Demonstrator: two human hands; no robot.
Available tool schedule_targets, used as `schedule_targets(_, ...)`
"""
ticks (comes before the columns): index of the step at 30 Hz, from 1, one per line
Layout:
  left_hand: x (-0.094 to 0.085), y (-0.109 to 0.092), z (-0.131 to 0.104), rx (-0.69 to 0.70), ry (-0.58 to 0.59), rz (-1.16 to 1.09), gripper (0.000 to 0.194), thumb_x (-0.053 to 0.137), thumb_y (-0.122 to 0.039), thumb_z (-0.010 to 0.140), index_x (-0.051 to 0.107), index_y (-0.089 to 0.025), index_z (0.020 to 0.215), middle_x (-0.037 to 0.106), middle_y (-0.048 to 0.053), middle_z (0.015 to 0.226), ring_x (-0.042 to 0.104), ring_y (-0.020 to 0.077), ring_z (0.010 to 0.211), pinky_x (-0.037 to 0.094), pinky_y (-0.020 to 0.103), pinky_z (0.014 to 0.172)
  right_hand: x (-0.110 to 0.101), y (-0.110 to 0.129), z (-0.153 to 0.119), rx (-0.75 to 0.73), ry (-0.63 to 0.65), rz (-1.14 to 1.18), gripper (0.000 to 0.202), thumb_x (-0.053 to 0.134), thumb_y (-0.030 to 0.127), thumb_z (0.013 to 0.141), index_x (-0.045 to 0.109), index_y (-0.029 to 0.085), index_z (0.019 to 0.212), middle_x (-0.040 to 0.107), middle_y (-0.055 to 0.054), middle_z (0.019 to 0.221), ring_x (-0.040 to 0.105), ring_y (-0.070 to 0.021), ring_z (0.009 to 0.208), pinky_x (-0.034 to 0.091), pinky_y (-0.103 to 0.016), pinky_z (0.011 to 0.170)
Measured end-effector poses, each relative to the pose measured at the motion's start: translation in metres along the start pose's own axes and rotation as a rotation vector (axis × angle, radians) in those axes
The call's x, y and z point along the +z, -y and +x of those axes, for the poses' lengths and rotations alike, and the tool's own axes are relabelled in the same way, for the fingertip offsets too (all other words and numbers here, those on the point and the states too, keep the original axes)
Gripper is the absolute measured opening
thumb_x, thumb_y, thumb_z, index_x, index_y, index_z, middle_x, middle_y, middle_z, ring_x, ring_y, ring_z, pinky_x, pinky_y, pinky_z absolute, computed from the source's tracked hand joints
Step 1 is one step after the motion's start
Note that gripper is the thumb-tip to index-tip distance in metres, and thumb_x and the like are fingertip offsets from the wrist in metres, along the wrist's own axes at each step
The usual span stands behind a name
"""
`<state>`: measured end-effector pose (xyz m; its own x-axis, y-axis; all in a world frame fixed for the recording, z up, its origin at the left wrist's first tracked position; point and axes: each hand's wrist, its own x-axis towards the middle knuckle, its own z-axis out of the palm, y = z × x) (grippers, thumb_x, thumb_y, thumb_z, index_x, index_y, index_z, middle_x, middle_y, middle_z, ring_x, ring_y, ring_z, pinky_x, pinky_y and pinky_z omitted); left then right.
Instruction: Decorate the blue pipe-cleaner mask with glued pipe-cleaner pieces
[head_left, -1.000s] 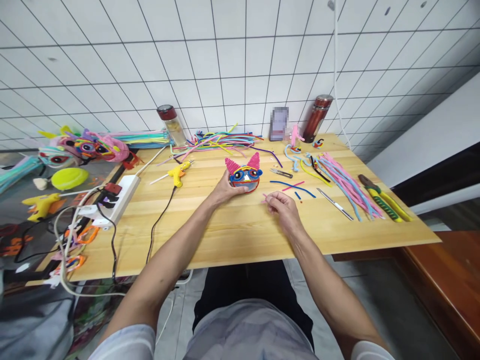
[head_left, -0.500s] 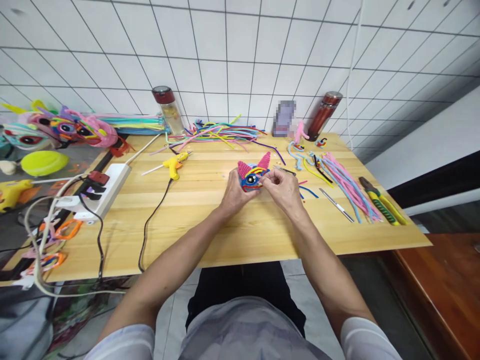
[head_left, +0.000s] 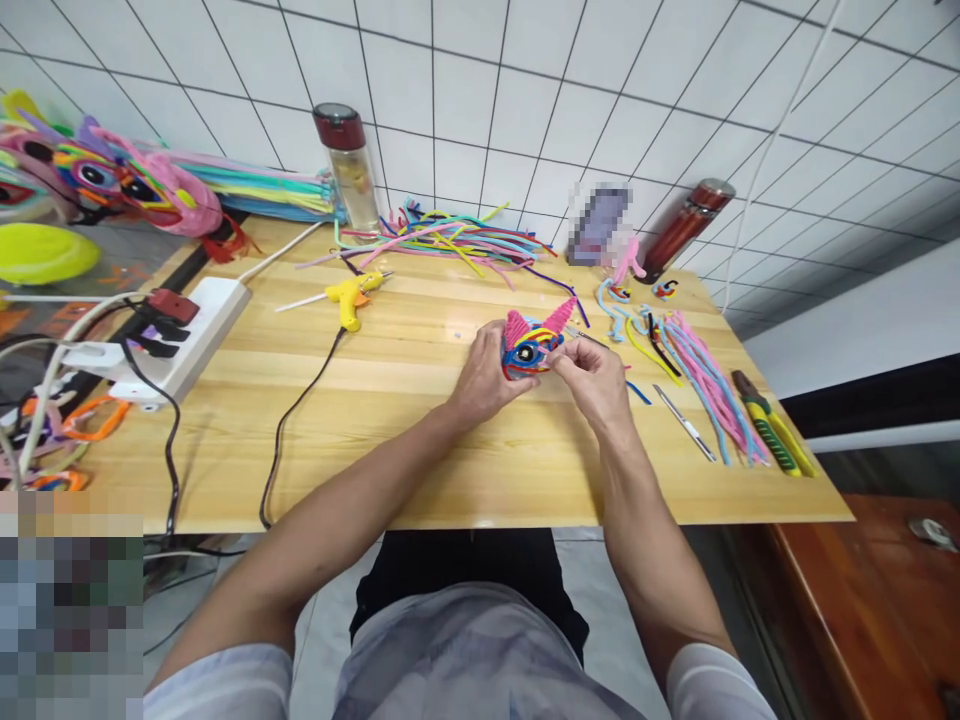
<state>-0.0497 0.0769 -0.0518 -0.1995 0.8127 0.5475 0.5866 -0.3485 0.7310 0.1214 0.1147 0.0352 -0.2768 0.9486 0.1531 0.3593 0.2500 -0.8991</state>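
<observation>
A small animal head made of pipe cleaners (head_left: 527, 350), blue with yellow and red strands, two pointed pink ears and a round black eye, is held just above the table. My left hand (head_left: 484, 375) is closed round its left side, thumb along the bottom. At its right end my right hand (head_left: 596, 375) pinches thumb and forefinger together, touching the head. A pale pink bit shows by those fingertips, but what they grip is mostly hidden. Behind my right hand lies a thin dark tool (head_left: 587, 337), partly covered.
Pink and blue pipe cleaners (head_left: 709, 385), a craft knife (head_left: 684, 422) and pliers (head_left: 769, 425) lie to the right. A yellow glue gun (head_left: 349, 298) and a power strip (head_left: 191, 340) are on the left. Two flasks, a clear one (head_left: 351, 185) and a red one (head_left: 686, 230), stand at the back.
The camera view has shifted and tilted, so the table appears turned. Both hands keep the same hold on the pipe-cleaner head, with my right fingertips still at its right end.
</observation>
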Motion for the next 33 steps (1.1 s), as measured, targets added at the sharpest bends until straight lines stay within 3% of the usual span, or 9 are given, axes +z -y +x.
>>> schedule_targets(17, 0.002, -0.002, -0.001, 0.016, 0.004, 0.002, 0.088, 0.092, -0.030, 0.071, 0.042, -0.021, 0.142, 0.054, 0.018, 0.146, 0.052, 0.0364, 0.142, 0.044, 0.054, 0.122, 0.015, 0.008, -0.004, -0.031, -0.114, -0.253, 0.014, 0.065, 0.032, 0.076, 0.066, 0.022, 0.066, 0.056, 0.004, 0.058, 0.048, -0.0131, 0.056, 0.037, -0.029, 0.061)
schedule_targets(25, -0.002, -0.002, -0.002, 0.051, 0.043, 0.011, 0.107, 0.097, -0.038, 0.066, 0.035, -0.022, 0.152, 0.049, 0.020, 0.154, 0.048, 0.0387, 0.148, 0.040, 0.058, 0.125, 0.006, 0.003, -0.005, -0.017, -0.040, -0.042, 0.019, 0.068, 0.038, 0.076, 0.066, 0.022, 0.066, 0.056, 0.004, 0.059, 0.045, -0.0127, 0.059, 0.036, -0.029, 0.061)
schedule_targets(29, -0.008, -0.007, -0.003, 0.116, -0.089, 0.069, 0.121, 0.098, -0.056, 0.064, 0.027, -0.025, 0.157, 0.042, 0.022, 0.160, 0.043, 0.0417, 0.153, 0.038, 0.060, 0.125, -0.001, 0.004, -0.010, 0.037, 0.019, 0.068, 0.020, 0.070, 0.041, 0.073, 0.065, 0.023, 0.065, 0.049, 0.005, 0.054, 0.037, -0.0117, 0.054, 0.029, -0.029, 0.056)
schedule_targets(33, -0.026, -0.024, -0.004, 0.204, -0.250, 0.135, 0.116, 0.090, -0.074, 0.065, 0.031, -0.027, 0.154, 0.044, 0.021, 0.156, 0.044, 0.0424, 0.150, 0.035, 0.058, 0.125, -0.006, 0.000, -0.017, 0.072, 0.088, 0.147, 0.018, 0.068, 0.040, 0.076, 0.066, 0.024, 0.068, 0.049, 0.005, 0.055, 0.038, -0.0127, 0.054, 0.029, -0.029, 0.056)
